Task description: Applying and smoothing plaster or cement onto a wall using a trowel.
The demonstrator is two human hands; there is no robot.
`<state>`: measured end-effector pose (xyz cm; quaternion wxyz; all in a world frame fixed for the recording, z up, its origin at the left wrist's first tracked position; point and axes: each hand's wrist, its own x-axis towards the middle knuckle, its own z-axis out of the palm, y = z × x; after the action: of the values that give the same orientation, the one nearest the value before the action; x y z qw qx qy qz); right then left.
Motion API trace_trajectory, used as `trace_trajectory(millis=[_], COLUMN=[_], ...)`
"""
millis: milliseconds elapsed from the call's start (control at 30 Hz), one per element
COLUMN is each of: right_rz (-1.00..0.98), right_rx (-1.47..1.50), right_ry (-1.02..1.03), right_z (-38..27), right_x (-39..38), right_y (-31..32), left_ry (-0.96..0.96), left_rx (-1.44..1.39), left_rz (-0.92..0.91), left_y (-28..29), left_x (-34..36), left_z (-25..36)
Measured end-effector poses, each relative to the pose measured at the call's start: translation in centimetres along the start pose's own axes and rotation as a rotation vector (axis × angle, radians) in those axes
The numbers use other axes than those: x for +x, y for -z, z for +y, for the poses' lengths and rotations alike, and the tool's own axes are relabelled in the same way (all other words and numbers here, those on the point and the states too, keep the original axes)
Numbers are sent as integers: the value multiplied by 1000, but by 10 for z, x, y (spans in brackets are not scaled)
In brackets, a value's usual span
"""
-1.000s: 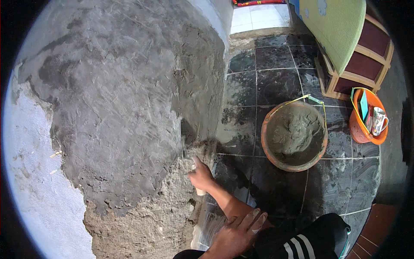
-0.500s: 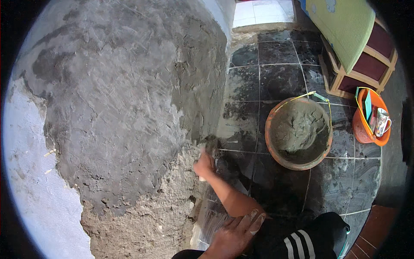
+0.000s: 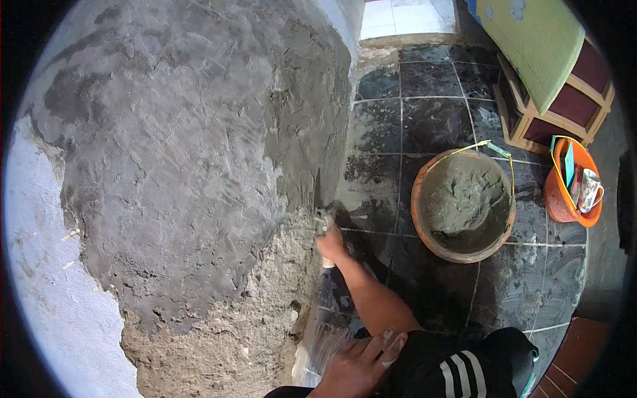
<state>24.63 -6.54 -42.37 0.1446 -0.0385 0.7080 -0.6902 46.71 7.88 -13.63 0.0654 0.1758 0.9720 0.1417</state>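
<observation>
My right hand (image 3: 331,243) is closed around the pale handle of a trowel (image 3: 327,263). Its narrow blade points away from me, against the fresh grey mortar (image 3: 292,146) in the corner where the wall meets the tiled floor. Below that mortar, the wall shows rough bare tan render (image 3: 212,358). My left hand (image 3: 358,368) lies with its fingers stretched out by my right elbow, holding no tool. Smears of mortar whiten its fingertips. To the right of the trowel stands an orange-rimmed bucket (image 3: 417,219) holding wet grey mortar (image 3: 464,196).
Black floor tiles (image 3: 434,126) with pale joints run along the wall. An orange pail (image 3: 561,205) holding a mug and other items stands at the right. Behind it, a green mat (image 3: 531,50) leans on a wooden-framed piece of furniture (image 3: 557,126). White-painted wall (image 3: 53,285) borders the mortar.
My right hand and the trowel have shifted slightly right and away from me along the wall's lower edge. My left hand stays by the right elbow.
</observation>
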Motion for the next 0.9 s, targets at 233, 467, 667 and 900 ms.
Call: trace_trajectory(millis=[233, 467, 667, 900], right_rz=[-105, -293, 2, -43], right_rx=[-160, 1, 145, -64], right_ry=[21, 67, 16, 14], right_z=[-71, -135, -36, -40], right_x=[-48, -112, -74, -73], right_y=[-2, 24, 8, -13], left_ry=[26, -10, -4, 12], left_rx=[-62, -18, -29, -14], left_rz=[23, 1, -16, -5], left_y=[5, 4, 5, 7], left_x=[1, 6, 0, -6], left_z=[5, 5, 4, 1])
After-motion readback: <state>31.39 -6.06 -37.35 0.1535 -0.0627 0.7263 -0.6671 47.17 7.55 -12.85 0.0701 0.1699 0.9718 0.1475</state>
